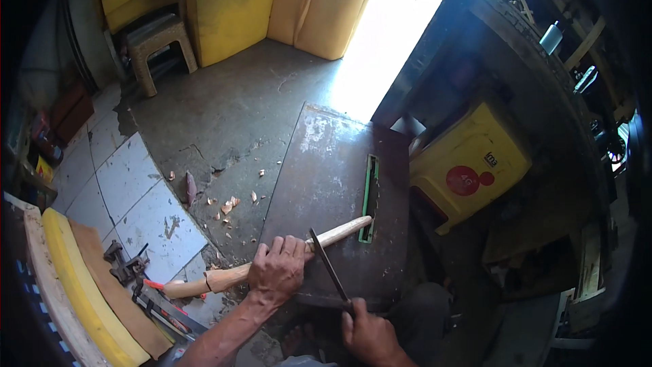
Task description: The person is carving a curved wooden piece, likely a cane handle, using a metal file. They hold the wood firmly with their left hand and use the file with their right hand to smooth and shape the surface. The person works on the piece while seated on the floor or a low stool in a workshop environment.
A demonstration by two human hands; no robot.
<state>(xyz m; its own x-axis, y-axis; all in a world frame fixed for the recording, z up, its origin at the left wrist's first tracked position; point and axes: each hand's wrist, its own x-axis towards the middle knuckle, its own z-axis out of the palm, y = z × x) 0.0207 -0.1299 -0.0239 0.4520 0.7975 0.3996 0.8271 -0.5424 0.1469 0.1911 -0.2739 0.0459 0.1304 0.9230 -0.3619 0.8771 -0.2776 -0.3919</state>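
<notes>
A curved, pale wooden handle (pixel 343 231) lies slantwise over a dark worktable (pixel 319 156), its thicker end (pixel 227 277) jutting past the table's left edge. My left hand (pixel 278 265) is closed around the middle of the wood, knuckles up. In my right hand (pixel 370 333), near the table's front edge, is a long narrow dark file (pixel 329 268). The tip of the file crosses the wood just right of my left hand; whether it touches cannot be made out. Beyond the wood's thin end, a green-edged slot (pixel 367 197) runs through the tabletop.
Wood chips (pixel 231 205) litter the floor left of the table. A yellow plastic stool (pixel 475 170) stands close on the right, beside a dark cabinet (pixel 435 47). At lower left are a clamp (pixel 125 265) and curved boards (pixel 88 285). A brown stool (pixel 159 47) stands far left.
</notes>
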